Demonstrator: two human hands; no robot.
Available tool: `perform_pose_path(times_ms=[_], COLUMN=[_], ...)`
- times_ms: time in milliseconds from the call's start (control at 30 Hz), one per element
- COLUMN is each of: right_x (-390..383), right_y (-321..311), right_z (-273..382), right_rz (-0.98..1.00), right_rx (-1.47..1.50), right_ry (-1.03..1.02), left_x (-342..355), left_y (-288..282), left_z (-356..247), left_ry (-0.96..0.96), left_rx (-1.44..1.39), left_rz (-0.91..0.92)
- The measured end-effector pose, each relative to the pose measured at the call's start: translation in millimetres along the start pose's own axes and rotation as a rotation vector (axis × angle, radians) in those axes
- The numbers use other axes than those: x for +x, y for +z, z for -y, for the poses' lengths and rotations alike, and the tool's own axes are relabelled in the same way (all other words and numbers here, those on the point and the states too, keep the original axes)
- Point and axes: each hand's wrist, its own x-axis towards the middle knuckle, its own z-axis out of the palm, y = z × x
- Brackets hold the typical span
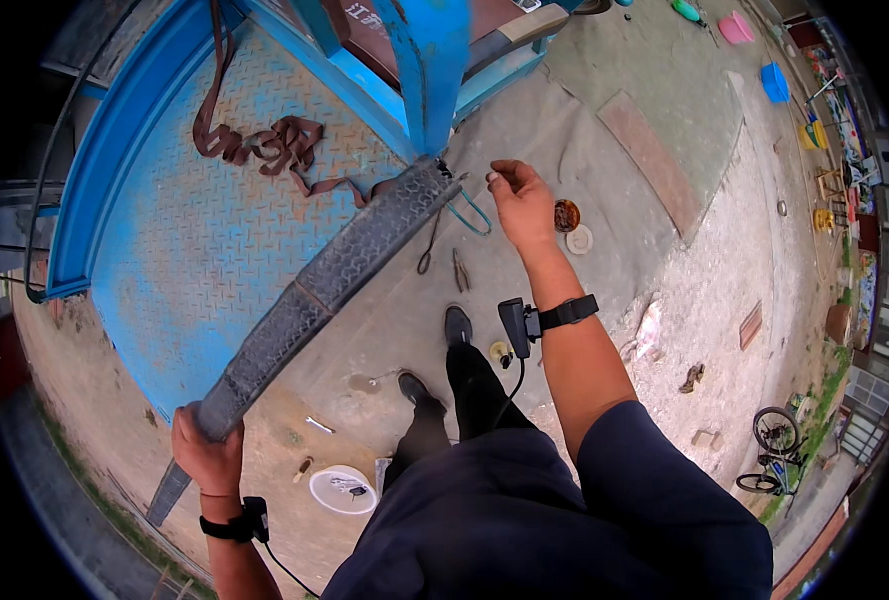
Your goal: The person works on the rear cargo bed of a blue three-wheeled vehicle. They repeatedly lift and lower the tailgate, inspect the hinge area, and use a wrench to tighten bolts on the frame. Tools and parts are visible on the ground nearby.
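Note:
A long dark rubber strip with a tyre-tread pattern [335,265] runs slantwise from the blue metal post down to the lower left. My left hand [207,450] is closed around its lower part, and the tail of the strip hangs past my fingers. Beside the strip's upper end, my right hand [525,205] is raised with thumb and fingers pinched together. Whatever is between those fingertips is too small to make out. A teal loop [483,222] hangs near the strip's upper end, left of my right hand.
A blue treadplate platform [185,270] carries a tangled brown strap [290,145]. On the ground lie pliers [461,270], a wrench [320,425], an open tin [566,215] and a round pale lid [580,239]. A white bowl [317,490] stands left of my feet.

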Motion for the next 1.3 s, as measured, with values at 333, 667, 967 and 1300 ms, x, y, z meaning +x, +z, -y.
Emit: perform_pose_path(times_ms=[333,667,967,1300], right_x=[46,50,37,43], right_y=[-1,23,27,24], right_z=[35,42,64,41], right_rz=[0.396,0.516,0.422,0.545], right_rx=[-0.331,-0.386,-0.519,-0.675], right_ry=[-0.202,-0.134,-0.123,-0.196], left_x=[-79,-96,-95,-91], left_y=[3,12,14,12], left_z=[-54,-53,-54,-56], left_ry=[-0.08,-0.071,-0.077,-0.053], left_rx=[-0.014,-0.001,0.009,0.003], left_rz=[0.044,0.025,0.015,0.009])
